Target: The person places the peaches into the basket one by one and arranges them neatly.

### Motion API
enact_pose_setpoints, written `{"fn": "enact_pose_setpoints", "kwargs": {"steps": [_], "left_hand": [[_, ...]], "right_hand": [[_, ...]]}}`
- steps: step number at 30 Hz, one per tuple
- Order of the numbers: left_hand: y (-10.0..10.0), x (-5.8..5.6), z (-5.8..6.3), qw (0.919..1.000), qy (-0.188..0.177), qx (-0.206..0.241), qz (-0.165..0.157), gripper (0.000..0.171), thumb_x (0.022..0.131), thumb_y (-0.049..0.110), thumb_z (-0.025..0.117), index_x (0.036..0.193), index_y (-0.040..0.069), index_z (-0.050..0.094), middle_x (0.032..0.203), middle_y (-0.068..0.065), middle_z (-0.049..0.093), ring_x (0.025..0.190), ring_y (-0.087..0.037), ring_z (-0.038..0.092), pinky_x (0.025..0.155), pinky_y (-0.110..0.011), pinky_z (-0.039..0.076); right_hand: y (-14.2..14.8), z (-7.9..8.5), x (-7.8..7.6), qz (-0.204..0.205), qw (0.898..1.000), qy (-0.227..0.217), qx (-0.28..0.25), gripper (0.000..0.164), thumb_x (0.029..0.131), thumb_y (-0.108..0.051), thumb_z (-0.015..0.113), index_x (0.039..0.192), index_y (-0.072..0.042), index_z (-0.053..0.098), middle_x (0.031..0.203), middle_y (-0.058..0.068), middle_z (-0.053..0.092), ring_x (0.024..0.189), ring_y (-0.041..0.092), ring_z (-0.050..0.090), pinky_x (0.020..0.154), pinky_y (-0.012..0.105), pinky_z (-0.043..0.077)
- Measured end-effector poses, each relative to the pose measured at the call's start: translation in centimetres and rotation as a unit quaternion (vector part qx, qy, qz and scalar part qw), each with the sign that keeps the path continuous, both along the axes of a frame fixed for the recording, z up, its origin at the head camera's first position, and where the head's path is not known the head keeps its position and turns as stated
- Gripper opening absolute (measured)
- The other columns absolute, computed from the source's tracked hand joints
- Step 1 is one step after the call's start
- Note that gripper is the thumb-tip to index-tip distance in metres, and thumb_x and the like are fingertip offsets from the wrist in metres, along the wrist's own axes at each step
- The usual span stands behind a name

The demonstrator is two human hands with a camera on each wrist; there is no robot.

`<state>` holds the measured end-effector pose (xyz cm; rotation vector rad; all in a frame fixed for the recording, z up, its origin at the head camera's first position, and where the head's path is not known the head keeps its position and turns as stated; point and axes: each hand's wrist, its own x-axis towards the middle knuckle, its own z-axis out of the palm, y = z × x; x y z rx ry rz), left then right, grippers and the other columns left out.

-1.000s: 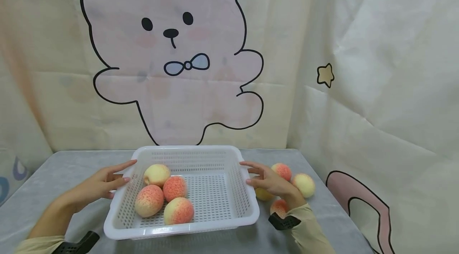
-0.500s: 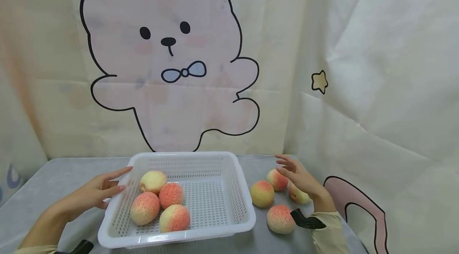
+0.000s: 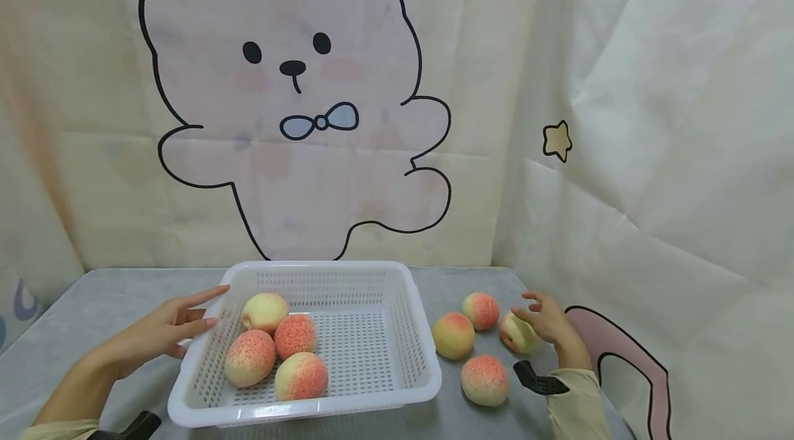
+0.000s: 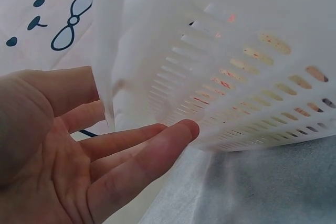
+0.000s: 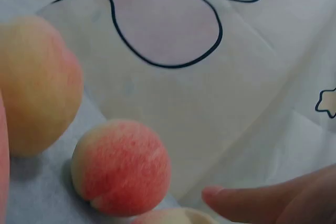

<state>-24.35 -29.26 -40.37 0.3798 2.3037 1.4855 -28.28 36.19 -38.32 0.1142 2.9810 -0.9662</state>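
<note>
A white plastic basket (image 3: 372, 330) stands on the table, holding several peaches (image 3: 296, 335) in its left part. At its left rim my left hand (image 3: 163, 330) rests with fairly straight fingers. In the left wrist view, fingertips (image 4: 189, 128) touch the outer slotted wall and another finger passes behind the rim. My right hand (image 3: 551, 321) is at the right side of a pale yellow peach (image 3: 518, 333), with its fingers spread. A finger (image 5: 252, 200) reaches towards that peach's edge (image 5: 176, 216) in the right wrist view; contact cannot be made out.
Right of the basket lie a yellow-orange peach (image 3: 453, 336), a pinkish peach (image 3: 480, 311) and a speckled red one (image 3: 485, 381). The grey table (image 3: 143, 281) meets a cream curtain (image 3: 124, 226) with a bear drawing behind it.
My right hand has let go of the basket's right rim and moved right, then down beside the rightmost peach. My left hand has stayed at the left rim.
</note>
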Motion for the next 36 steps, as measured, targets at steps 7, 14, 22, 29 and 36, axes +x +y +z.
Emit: {"fn": "enact_pose_setpoints", "kwargs": {"steps": [7,14,22,29,36], "left_hand": [[-0.3,0.0,0.0,0.9999,-0.002,-0.006,0.01,0.075,0.105,0.028,0.053,0.161,0.005,0.01,0.154,-0.043,0.03,0.113,-0.028,0.065,0.078,-0.047,0.061],[-0.9,0.1,-0.2,0.9999,-0.007,0.003,0.007,0.074,0.106,0.027,0.052,0.161,0.004,0.009,0.153,-0.043,0.03,0.112,-0.028,0.065,0.078,-0.048,0.061],[-0.8,0.5,-0.7,0.9999,-0.004,0.003,0.009,0.073,0.105,0.026,0.053,0.161,0.005,0.01,0.154,-0.044,0.028,0.116,-0.031,0.065,0.077,-0.047,0.062],[-0.7,0.5,-0.6,0.9999,0.001,0.007,0.009,0.074,0.105,0.026,0.052,0.161,0.004,0.01,0.153,-0.043,0.031,0.112,-0.028,0.066,0.076,-0.046,0.062],[-0.1,0.2,-0.4,0.9998,0.014,0.008,0.009,0.072,0.105,0.026,0.054,0.162,0.007,0.014,0.153,-0.041,0.034,0.116,-0.029,0.064,0.078,-0.046,0.061]], "right_hand": [[0.4,-1.4,-0.4,-0.033,0.999,-0.042,0.004,0.077,0.093,-0.038,0.072,0.142,0.013,0.041,0.136,0.047,0.044,0.119,0.058,0.051,0.085,0.056,0.052],[-0.3,-1.7,-0.3,-0.009,0.996,-0.083,0.004,0.087,0.091,-0.05,0.068,0.145,0.012,0.039,0.142,0.044,0.041,0.103,0.044,0.059,0.076,0.053,0.053],[-1.8,0.0,0.1,-0.027,0.997,0.038,0.063,0.079,0.091,-0.031,0.074,0.149,0.007,0.037,0.149,0.038,0.041,0.135,0.057,0.041,0.106,0.068,0.038],[-5.9,2.5,0.9,0.019,0.977,0.214,-0.007,0.08,0.088,-0.022,0.078,0.153,0.001,0.037,0.149,0.03,0.044,0.13,0.047,0.049,0.103,0.058,0.045],[-8.8,3.7,1.4,0.071,0.937,0.338,-0.055,0.075,0.078,-0.004,0.085,0.145,-0.008,0.051,0.144,0.019,0.048,0.124,0.03,0.053,0.092,0.012,0.038]]}}
